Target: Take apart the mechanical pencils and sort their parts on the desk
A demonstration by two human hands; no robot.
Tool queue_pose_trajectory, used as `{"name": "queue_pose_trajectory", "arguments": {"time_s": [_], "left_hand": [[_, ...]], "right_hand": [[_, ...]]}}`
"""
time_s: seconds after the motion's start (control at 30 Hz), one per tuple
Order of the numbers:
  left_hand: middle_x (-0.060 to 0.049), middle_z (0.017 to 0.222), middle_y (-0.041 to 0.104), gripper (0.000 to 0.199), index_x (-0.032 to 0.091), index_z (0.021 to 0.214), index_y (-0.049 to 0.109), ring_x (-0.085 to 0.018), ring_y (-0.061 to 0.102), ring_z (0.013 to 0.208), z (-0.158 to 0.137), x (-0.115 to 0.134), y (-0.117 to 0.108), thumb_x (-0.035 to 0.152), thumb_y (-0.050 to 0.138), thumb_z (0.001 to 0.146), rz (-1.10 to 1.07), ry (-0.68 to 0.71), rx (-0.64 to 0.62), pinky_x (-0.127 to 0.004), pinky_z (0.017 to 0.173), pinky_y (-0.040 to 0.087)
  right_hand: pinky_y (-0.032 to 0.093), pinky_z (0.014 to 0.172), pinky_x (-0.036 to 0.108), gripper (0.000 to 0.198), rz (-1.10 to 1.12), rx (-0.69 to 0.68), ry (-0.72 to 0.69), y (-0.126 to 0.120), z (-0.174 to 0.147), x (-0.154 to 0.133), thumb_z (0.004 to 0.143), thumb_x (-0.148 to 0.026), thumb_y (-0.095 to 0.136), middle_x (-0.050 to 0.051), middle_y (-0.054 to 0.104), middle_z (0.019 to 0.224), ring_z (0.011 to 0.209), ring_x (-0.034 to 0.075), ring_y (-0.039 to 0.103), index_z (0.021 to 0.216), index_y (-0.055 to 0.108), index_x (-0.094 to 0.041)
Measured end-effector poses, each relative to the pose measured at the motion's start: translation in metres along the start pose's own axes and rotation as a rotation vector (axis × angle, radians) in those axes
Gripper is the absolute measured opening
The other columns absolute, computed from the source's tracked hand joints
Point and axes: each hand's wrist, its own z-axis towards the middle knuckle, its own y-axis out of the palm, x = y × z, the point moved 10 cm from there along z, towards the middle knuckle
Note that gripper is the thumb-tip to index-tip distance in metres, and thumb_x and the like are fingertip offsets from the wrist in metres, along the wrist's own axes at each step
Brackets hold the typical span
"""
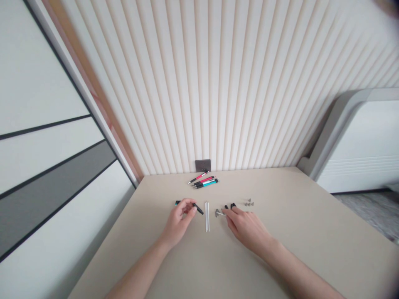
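Note:
Between the fingertips of my left hand (180, 218) is a black pen barrel part (198, 208), its free end angled down to the right. Behind those fingers, a dark piece with a bit of teal (177, 203) shows only partly. My right hand (247, 226) is low over the table with its fingers pinched together. A thin white stick (221, 214) sticks out of them to the left, its other end hidden. Small grey metal pieces (217, 213) lie by those fingertips. Just beyond are small black pen parts (232, 205). Several white pen refills (207, 218) lie side by side between my hands.
Several red, black and teal pens (204, 182) lie at the back of the beige table (199, 265). Small grey conical pieces (249, 203) are grouped to the right. A dark wall socket (203, 165) sits on the ribbed wall behind. A white headboard-like panel (361, 141) stands right.

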Motion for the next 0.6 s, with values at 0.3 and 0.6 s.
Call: {"name": "queue_pose_trajectory", "arguments": {"time_s": [0.3, 0.6], "left_hand": [[-0.004, 0.088, 0.063, 0.028, 0.019, 0.109, 0.062, -0.018, 0.058, 0.081, -0.003, 0.002, 0.011, 0.038, 0.059, 0.088, -0.013, -0.016, -0.059, -0.028, 0.077, 0.046], [-0.005, 0.088, 0.067, 0.022, 0.017, 0.097, 0.067, -0.018, 0.059, 0.082, -0.013, 0.017, 0.04, 0.036, 0.062, 0.087, -0.05, 0.006, -0.268, -0.028, 0.079, 0.046]], "right_hand": [[0.046, 0.089, 0.03, 0.038, 0.828, 0.199, 0.012, 0.007, 0.006, -0.008, 0.099, -0.038, 0.035, 0.008, 0.068, 0.108, 0.101, 0.02, 0.062, 0.122, 0.06, -0.021], [0.049, 0.073, 0.028, 0.045, 1.127, 0.2, 0.08, 0.03, 0.011, -0.016, 0.096, -0.049, 0.039, 0.004, 0.064, 0.085, 0.077, 0.017, 0.06, 0.121, 0.06, -0.019]]}}
